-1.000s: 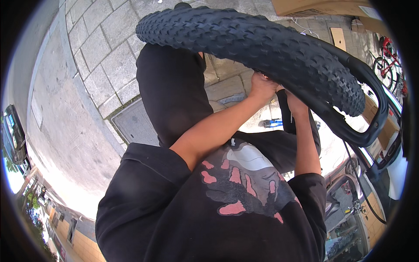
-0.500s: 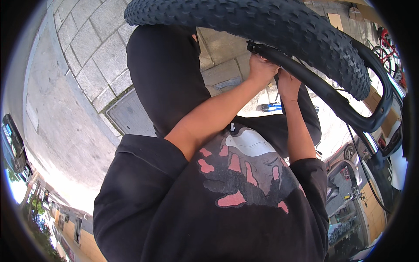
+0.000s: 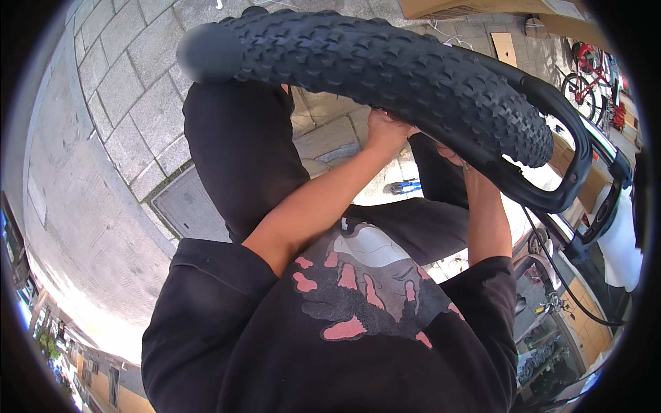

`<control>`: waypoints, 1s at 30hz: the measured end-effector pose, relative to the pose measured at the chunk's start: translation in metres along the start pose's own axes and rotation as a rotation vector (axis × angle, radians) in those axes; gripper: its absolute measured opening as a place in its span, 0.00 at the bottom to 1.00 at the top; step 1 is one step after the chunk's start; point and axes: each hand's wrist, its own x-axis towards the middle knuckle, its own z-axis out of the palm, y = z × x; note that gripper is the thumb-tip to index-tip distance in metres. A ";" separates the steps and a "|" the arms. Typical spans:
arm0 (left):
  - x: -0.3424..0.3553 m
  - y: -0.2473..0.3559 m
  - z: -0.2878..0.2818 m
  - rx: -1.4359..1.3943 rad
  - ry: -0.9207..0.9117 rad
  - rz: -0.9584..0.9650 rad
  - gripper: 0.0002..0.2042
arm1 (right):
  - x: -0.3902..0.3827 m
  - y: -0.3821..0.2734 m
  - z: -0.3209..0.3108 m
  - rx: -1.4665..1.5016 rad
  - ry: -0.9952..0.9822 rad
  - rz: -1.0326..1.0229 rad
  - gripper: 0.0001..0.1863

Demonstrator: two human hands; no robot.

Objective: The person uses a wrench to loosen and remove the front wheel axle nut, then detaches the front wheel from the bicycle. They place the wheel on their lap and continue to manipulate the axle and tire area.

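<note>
A bicycle wheel with a knobby black tyre (image 3: pixel 385 62) stretches across the upper view, above my knees. The black fork (image 3: pixel 497 168) runs along its near side and curves round the tyre at the right. My left hand (image 3: pixel 387 132) reaches under the tyre near the wheel's middle; its fingers are curled and mostly hidden, so what they hold does not show. Farther right, my right hand (image 3: pixel 452 155) is closed against the fork leg, its fingertips partly covered by it. A small gap separates the two hands.
On the ground between my legs lies a blue and black tool (image 3: pixel 406 187). Cardboard boxes (image 3: pixel 475 8) sit at the top right, beyond the tyre. A red bicycle (image 3: pixel 589 82) stands farther back. A black cable (image 3: pixel 561 279) hangs at the right. A metal cover (image 3: pixel 196 206) is set into the paving.
Tyre and fork appear lower, with more of the tread showing. My right hand has come away from my left and shifted along the fork leg. The left hand remains under the tyre.
</note>
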 end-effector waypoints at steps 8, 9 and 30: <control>0.001 -0.016 -0.001 0.256 0.115 0.097 0.19 | 0.016 0.021 -0.023 -0.398 0.073 -0.245 0.14; 0.001 -0.017 0.000 0.223 0.128 0.143 0.17 | 0.015 0.025 -0.025 -0.428 0.088 -0.281 0.15; 0.003 -0.007 0.000 -0.115 -0.126 -0.028 0.07 | 0.003 0.044 0.030 -0.209 0.110 0.003 0.11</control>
